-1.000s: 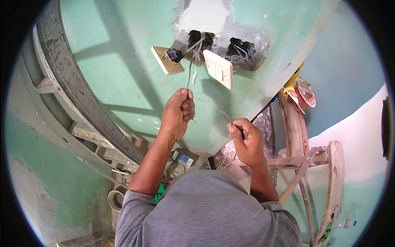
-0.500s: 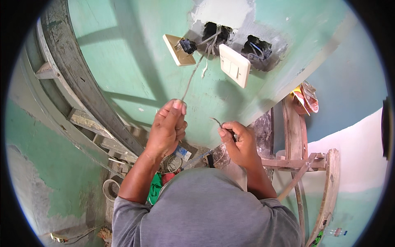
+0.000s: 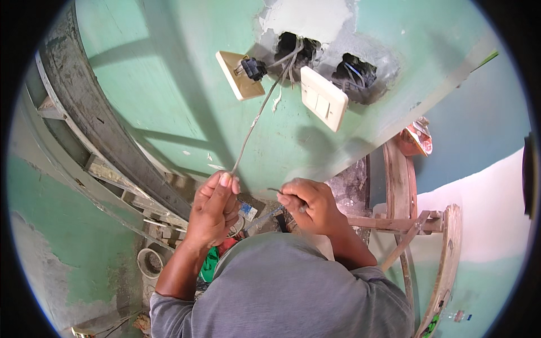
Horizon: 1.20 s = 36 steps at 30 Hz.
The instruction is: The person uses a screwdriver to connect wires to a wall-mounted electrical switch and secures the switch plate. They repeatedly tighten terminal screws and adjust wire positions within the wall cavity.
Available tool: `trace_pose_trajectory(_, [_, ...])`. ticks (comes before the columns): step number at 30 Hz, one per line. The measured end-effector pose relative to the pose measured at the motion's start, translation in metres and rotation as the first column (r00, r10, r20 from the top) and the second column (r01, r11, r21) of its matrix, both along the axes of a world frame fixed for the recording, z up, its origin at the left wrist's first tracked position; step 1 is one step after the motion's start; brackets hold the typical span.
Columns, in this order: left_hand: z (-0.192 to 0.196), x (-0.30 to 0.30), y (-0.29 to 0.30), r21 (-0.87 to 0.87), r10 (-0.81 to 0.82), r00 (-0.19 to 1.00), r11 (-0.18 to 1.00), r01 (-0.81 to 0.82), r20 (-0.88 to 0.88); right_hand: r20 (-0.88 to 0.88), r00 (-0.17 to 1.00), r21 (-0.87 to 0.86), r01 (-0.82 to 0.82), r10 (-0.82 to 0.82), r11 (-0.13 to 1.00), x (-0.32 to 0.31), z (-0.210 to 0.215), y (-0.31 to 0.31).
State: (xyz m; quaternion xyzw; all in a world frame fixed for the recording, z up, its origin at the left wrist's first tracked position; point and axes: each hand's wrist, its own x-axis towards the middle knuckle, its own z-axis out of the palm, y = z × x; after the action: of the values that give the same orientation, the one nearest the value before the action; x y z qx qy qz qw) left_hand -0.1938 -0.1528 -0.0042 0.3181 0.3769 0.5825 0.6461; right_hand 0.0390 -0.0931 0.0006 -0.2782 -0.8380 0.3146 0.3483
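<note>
Pinching grey wire (image 3: pixel 253 125) w/ left hand (image 3: pixel 214 208); runs into wall box (image 3: pixel 293 49).

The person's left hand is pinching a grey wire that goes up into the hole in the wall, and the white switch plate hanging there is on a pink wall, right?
Not quite: the wall is green, not pink, as the head view shows. The rest holds: the left hand pinches the grey wire that runs up to the hole, and the white switch plate hangs beside it.

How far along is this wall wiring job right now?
Done: two wall boxes are opened, and the cream switch plate and tan plate hang loose. In hand: the left hand pinches a grey wire; the right hand grips a thin tool. Left: both plates remain unmounted.
</note>
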Motion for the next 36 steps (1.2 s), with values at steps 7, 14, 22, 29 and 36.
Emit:
trace_pose_trajectory(7, [-0.013, -0.001, 0.004, -0.044, -0.061, 0.998, 0.997, 0.061, 0.010, -0.106, 0.994, 0.009, -0.031, 0.032, 0.999, 0.005, -0.015, 0.024])
trace_pose_trajectory(14, [-0.014, 0.016, 0.000, 0.001, -0.005, 1.000, 1.000, 0.005, -0.013, -0.161, 0.968, -0.206, 0.156, -0.191, 0.966, -0.051, 0.025, 0.048])
trace_pose_trajectory(22, [-0.010, 0.027, -0.004, 0.030, 0.003, 1.000, 1.000, -0.003, -0.016, -0.362, 0.881, -0.249, 0.224, -0.306, 0.942, -0.084, 0.028, 0.074])
trace_pose_trajectory(29, [-0.012, 0.021, -0.046, -0.019, -0.014, 0.999, 1.000, 0.013, -0.042, -0.364, 0.889, -0.287, 0.178, -0.279, 0.941, -0.075, 0.004, 0.042])
trace_pose_trajectory(36, [-0.022, 0.008, -0.036, -0.023, -0.027, 0.997, 0.999, 0.025, -0.075, -0.406, 0.890, -0.357, 0.056, -0.209, 0.932, -0.083, 0.014, 0.052])
